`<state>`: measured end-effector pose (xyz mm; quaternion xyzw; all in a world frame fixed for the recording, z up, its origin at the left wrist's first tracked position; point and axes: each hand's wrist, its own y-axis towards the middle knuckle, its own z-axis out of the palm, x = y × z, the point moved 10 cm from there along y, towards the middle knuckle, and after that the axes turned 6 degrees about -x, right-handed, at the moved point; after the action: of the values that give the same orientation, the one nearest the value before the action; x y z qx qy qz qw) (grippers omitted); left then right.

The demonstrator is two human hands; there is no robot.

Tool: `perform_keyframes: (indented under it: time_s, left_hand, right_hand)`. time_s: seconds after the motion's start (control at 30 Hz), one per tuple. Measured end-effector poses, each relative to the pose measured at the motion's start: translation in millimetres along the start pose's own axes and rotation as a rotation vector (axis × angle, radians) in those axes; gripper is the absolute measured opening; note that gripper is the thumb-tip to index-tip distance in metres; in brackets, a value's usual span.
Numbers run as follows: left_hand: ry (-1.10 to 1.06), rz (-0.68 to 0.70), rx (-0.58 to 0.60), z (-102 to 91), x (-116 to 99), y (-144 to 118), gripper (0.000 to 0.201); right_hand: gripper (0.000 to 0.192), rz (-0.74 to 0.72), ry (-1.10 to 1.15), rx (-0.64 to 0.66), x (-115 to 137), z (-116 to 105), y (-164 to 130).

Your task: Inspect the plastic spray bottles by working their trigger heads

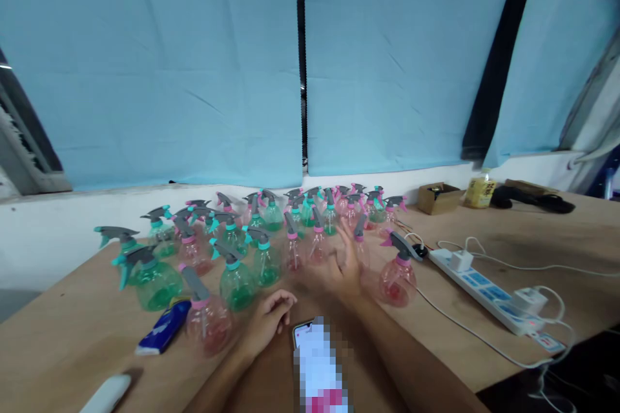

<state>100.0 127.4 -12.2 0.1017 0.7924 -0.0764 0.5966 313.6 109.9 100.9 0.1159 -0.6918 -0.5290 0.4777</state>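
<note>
My left hand [274, 317] rests over the table with its fingers loosely curled, apart from the thumb and holding nothing. Just behind it stand green spray bottles, the closest being a clear green one [238, 284] with a grey trigger head. My right hand [345, 266] is raised among the bottles, fingers stretched and apart. A pink spray bottle [362, 253] is right beside it, partly covered by the hand; whether they touch I cannot tell. To its right is another pink spray bottle [397, 281]. Between my forearms lies a phone [317, 361], its lit screen blurred out.
Several more pink and green spray bottles crowd the wooden table [68, 329]. At left lie a blue packet [165, 328] and a white object [109, 393]. A power strip [484, 290] with chargers and cables is at right; behind are a cardboard box [438, 199] and yellow-labelled container [479, 192].
</note>
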Motion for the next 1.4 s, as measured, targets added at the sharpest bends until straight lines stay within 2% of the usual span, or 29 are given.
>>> perform_keyframes:
  time_s: [0.07, 0.13, 0.3, 0.5, 0.57, 0.7, 0.77, 0.93, 1.13, 1.2, 1.3, 1.4]
  left_hand:
    - [0.004, -0.001, -0.004, 0.1, 0, 0, 0.038]
    - [0.004, 0.004, -0.003, 0.6, 1, 1, 0.038]
    - [0.002, 0.014, 0.008, 2.3, 5, 2, 0.039]
    - [0.001, 0.008, 0.001, 2.5, 0, 0, 0.040]
    - [-0.010, 0.005, -0.004, 2.3, -1, 0, 0.040]
    - [-0.010, 0.003, -0.012, 2.2, -4, -2, 0.040]
    - [-0.009, -0.004, -0.019, 1.7, -5, -2, 0.039]
    - [-0.016, -0.018, -0.031, -0.2, -3, -2, 0.036]
    - [-0.032, -0.012, -0.031, -0.3, -2, -1, 0.036]
    - [-0.028, -0.005, -0.030, -0.1, -2, -1, 0.037]
    - [-0.023, 0.000, -0.029, -0.2, 0, 0, 0.038]
    - [-0.021, 0.009, -0.021, 0.0, 2, 1, 0.039]
  right_hand:
    - [0.061, -0.079, -0.104, -0.082, 8, -20, 11]
    - [0.067, -0.082, -0.240, -0.135, 3, -31, 18]
    - [0.078, 0.038, -0.439, -0.127, -36, -28, 19]
    - [0.075, 0.337, -0.426, -0.156, -80, -28, 6]
    - [0.071, 0.388, -0.406, -0.153, -85, -29, 3]
    - [0.069, 0.394, -0.319, -0.153, -81, -26, -1]
    - [0.062, 0.387, -0.220, -0.091, -75, -14, -3]
    - [0.028, 0.405, 0.123, 0.138, -55, 29, -13]
    - [0.026, 0.339, 0.392, 0.394, -36, 66, -15]
    - [0.024, 0.404, 0.478, 0.467, -37, 76, -17]
    - [0.022, 0.578, 0.660, 0.606, -35, 93, -28]
    - [0.017, 0.692, 0.751, 0.613, -30, 96, -33]
